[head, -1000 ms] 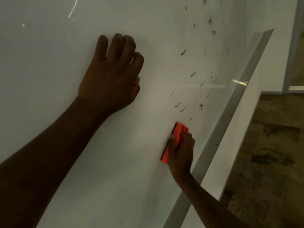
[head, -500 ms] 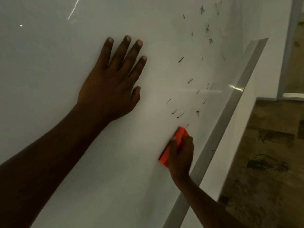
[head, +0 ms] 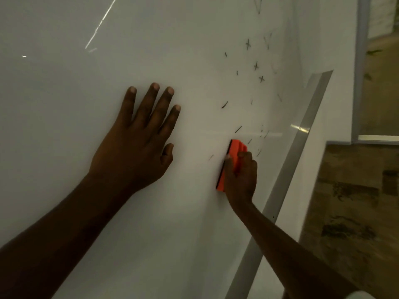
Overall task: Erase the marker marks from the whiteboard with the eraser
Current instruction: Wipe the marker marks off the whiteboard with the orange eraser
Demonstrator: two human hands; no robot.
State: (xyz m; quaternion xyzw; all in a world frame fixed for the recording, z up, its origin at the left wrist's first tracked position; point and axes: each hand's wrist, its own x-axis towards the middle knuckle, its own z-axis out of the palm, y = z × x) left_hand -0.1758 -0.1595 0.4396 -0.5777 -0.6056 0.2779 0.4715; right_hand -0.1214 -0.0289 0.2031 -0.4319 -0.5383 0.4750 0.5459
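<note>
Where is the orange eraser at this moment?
In the head view, the eraser is right of centre, held against the whiteboard by the right hand, beside the flat left hand and below the marks.

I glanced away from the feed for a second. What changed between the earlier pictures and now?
The right hand slid the orange eraser up the whiteboard, clearing several low marker marks. The left hand uncurled and now lies flat. Grip on the eraser and the upper marks are unchanged.
</note>
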